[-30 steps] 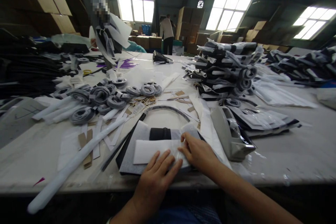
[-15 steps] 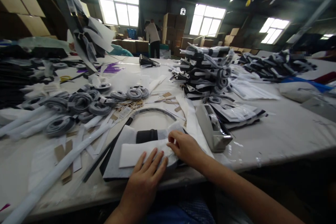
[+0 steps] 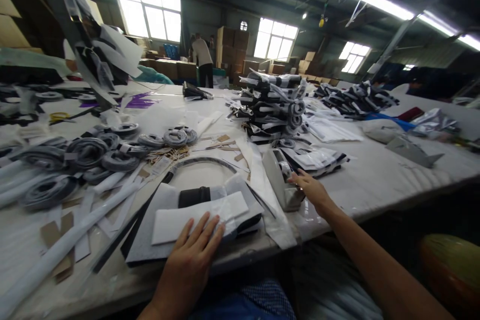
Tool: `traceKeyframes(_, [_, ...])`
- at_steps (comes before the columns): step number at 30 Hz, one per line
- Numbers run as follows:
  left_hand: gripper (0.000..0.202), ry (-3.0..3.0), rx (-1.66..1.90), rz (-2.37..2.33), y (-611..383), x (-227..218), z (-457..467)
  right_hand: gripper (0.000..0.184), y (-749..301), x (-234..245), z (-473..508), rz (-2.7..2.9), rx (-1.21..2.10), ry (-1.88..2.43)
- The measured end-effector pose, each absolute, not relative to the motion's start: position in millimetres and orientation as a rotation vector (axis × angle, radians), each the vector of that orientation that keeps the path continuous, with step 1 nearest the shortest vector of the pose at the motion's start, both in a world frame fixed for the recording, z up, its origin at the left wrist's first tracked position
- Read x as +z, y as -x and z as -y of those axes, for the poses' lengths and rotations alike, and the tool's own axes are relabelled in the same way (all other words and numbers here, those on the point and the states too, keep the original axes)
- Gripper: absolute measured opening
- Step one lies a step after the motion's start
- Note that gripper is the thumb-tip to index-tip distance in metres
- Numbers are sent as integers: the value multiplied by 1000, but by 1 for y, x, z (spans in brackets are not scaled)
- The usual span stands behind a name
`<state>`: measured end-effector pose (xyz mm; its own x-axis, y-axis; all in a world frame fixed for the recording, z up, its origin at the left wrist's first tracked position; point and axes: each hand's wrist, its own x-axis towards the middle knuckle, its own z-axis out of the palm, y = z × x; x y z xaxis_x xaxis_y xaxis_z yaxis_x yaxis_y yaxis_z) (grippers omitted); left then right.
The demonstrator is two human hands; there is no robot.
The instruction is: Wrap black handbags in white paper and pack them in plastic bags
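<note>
Left hand: I saw the left hand (image 3: 189, 252) lying flat, fingers spread and straight, palm down on the white sheet (image 3: 168, 225). It pressed on the sheet and gripped nothing.
Right hand: The right hand (image 3: 313, 190) was stretched out to the right, fingers loosely extended and closed around nothing. Its fingertips touched the near side of the tape dispenser (image 3: 277, 175).
Bundle: The white sheet lay on top of a grey pad (image 3: 144, 245) with a black band (image 3: 193, 196) across its far side. All of it sat at the near edge of the counter (image 3: 375, 180), straight in front of me.
Key relation: The dispenser stood just to the right of the bundle, close but apart from it. The right hand was on it and the left hand was well apart from it.
Axes: The bundle's long side ran left to right along the counter edge. The dispenser's length ran away from me, its far end leaning a little left.
Around: I saw grey coils (image 3: 86, 147) to the left, a curved grey strip (image 3: 202, 161) just behind the bundle, and a stack of wrapped pieces (image 3: 270, 105) further back.
Others: Another person (image 3: 202, 57) stood far off by the cartons.
</note>
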<state>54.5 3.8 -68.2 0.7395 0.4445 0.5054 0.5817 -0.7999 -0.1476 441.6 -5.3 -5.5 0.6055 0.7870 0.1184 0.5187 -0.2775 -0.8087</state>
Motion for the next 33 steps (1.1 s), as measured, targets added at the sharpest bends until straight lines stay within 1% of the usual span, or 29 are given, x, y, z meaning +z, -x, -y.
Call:
traceKeyframes(3, [59, 2631, -693, 811, -55, -68, -4, 50, -436, -1, 3, 948, 490, 1840])
traceKeyframes(5, [57, 2624, -704, 811, -55, -67, -3, 51, -433, 6, 7, 912, 525, 1752])
traceKeyframes(9, [53, 2623, -696, 808, -56, -68, -2, 45, -429, 21, 23, 875, 575, 1623])
traceKeyframes(14, [53, 2643, -687, 812, -56, -68, -3, 35, -420, 35, 51, 783, 589, 1439])
traceKeyframes(16, [53, 2640, -690, 810, -56, -68, -3, 34, -415, 36, 63, 772, 633, 1446])
traceKeyframes(20, [54, 2634, -687, 794, -55, -68, -3, 38, -404, 27, 87, 727, 733, 1529])
traceKeyframes(25, [52, 2657, -710, 813, -54, -68, -4, 39, -397, 11, 104, 618, 733, 1558])
traceKeyframes(29, [49, 2657, -725, 817, -54, -66, -3, 38, -396, 11, 109, 581, 729, 1558])
traceKeyframes(33, [49, 2648, -728, 809, -55, -66, -3, 40, -392, 12, 115, 567, 696, 1585])
